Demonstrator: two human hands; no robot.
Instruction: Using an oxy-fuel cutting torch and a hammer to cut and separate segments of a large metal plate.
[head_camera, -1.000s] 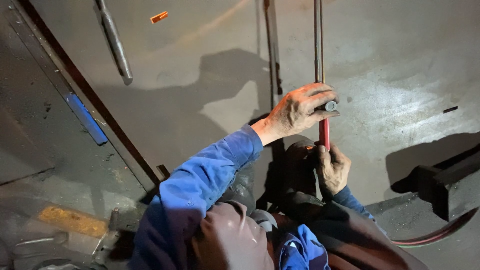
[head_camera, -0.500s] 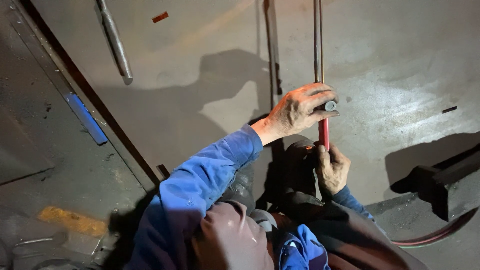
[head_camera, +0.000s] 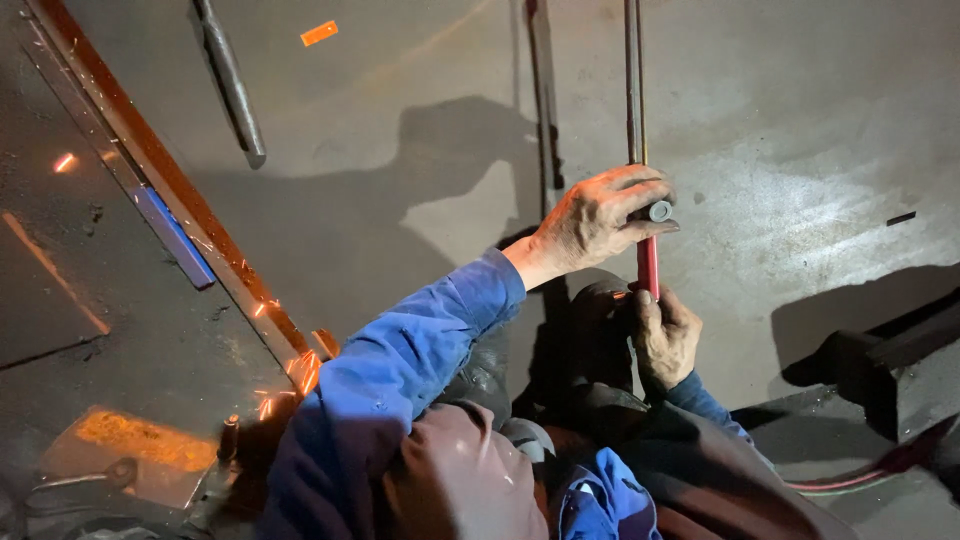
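My left hand (head_camera: 600, 218) is closed around a small grey cylindrical piece (head_camera: 659, 211) at the near end of a long thin metal rod (head_camera: 632, 80) that runs away across the floor. Below it my right hand (head_camera: 662, 335) grips a red-handled tool (head_camera: 648, 265), which stands upright between the two hands. My blue sleeve (head_camera: 400, 370) reaches up from the lower left. What the red tool touches is hidden by my fingers.
A second metal bar (head_camera: 542, 95) lies left of the rod. A round steel bar (head_camera: 230, 80) lies at top left. A rust-red steel strip (head_camera: 160, 170) crosses diagonally at the left, with orange sparks near its lower end. A dark block (head_camera: 880, 370) and a red hose (head_camera: 870, 470) sit at right.
Orange sparks now fly along the lower end of the diagonal strip at left, with orange glow on the floor. My hands hold the same places.
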